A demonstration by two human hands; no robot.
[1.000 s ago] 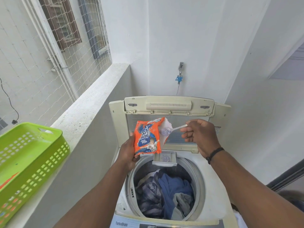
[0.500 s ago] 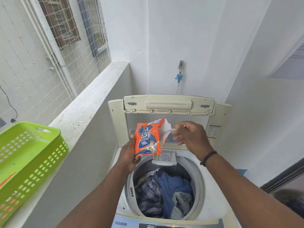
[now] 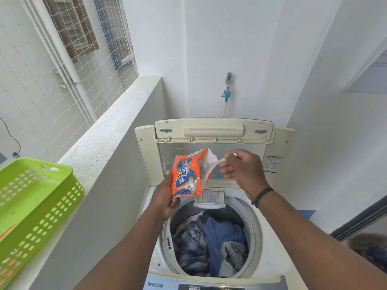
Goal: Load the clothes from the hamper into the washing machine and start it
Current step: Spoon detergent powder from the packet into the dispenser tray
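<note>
A top-loading washing machine (image 3: 270, 243) stands below me with its lid (image 3: 213, 130) raised. Blue, plaid and grey clothes (image 3: 211, 243) fill the drum. A small detergent drawer (image 3: 210, 199) is pulled out at the drum's back rim, with some powder in it. My left hand (image 3: 165, 197) grips an orange detergent packet (image 3: 187, 174) from below, held above the drum's back left. My right hand (image 3: 240, 170) pinches a white scoop handle (image 3: 218, 162) whose bowl is down inside the packet's open top.
A green plastic hamper (image 3: 33, 206) sits on the concrete ledge (image 3: 109, 139) at the left. A tap with a blue fitting (image 3: 227, 91) is on the wall behind the machine. The control panel (image 3: 213, 285) runs along the bottom edge. A doorway lies at the right.
My right hand has moved left and pushed the scoop from outside the packet down into its opening. The packet and left hand have stayed nearly still.
</note>
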